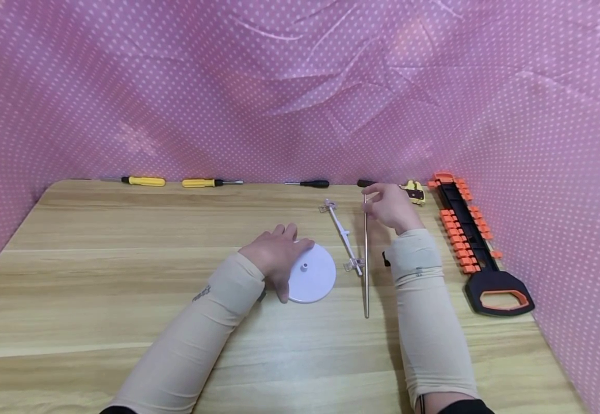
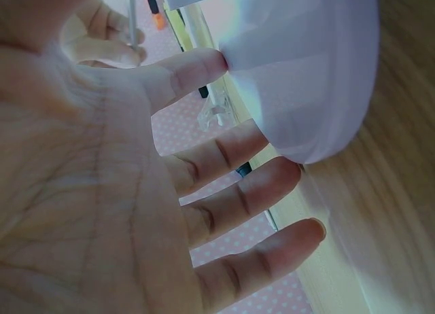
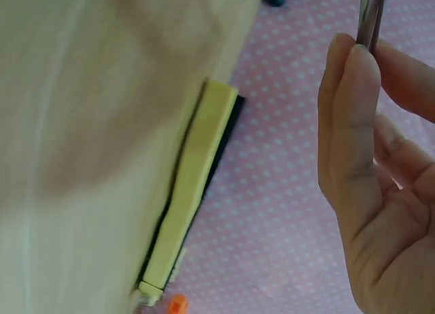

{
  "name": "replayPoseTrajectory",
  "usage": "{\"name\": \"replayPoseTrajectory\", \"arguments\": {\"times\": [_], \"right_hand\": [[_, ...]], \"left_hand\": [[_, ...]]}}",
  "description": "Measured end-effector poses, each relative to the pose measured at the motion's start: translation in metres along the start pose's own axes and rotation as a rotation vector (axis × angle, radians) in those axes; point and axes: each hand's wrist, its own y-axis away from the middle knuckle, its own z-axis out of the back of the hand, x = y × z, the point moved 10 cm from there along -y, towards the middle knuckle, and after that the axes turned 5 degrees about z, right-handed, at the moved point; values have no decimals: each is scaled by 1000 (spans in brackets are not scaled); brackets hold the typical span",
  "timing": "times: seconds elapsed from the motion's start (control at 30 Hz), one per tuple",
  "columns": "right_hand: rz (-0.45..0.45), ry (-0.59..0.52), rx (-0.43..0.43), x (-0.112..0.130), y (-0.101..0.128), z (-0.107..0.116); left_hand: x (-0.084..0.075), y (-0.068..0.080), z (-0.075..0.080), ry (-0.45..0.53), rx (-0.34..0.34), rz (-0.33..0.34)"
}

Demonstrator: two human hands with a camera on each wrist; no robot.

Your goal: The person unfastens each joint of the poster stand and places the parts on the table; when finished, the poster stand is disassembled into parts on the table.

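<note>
My left hand (image 1: pixel 279 253) lies over the left part of a white round disc (image 1: pixel 320 276) with a small stub in its middle. The thumb is on the near side and fingers (image 2: pixel 204 66) meet the rim on the far side. Farther right, my right hand (image 1: pixel 393 206) pinches a thin metal rod (image 1: pixel 366 259) by its upper end between thumb and fingers (image 3: pixel 357 90). From there the rod runs down towards me. Between disc and rod lies a white plastic shaft (image 1: pixel 343 233) with clear clips near both ends.
Two yellow-handled screwdrivers (image 1: pixel 146 181) and a black-handled one (image 1: pixel 315 184) line the back edge. Behind the right hand lies a yellow and black tool (image 1: pixel 416 192). A black and orange rack (image 1: pixel 473 230) stands at the right, before pink dotted cloth (image 1: pixel 300 86).
</note>
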Motion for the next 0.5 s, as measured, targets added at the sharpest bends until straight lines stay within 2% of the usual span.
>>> {"name": "replayPoseTrajectory", "arguments": {"times": [0.23,0.5], "right_hand": [[0,27,41,-14,-8,-11],[-58,25,85,-28,-14,-25]], "left_hand": [[1,1,0,8,6,-2],[1,1,1,16,10,-4]]}}
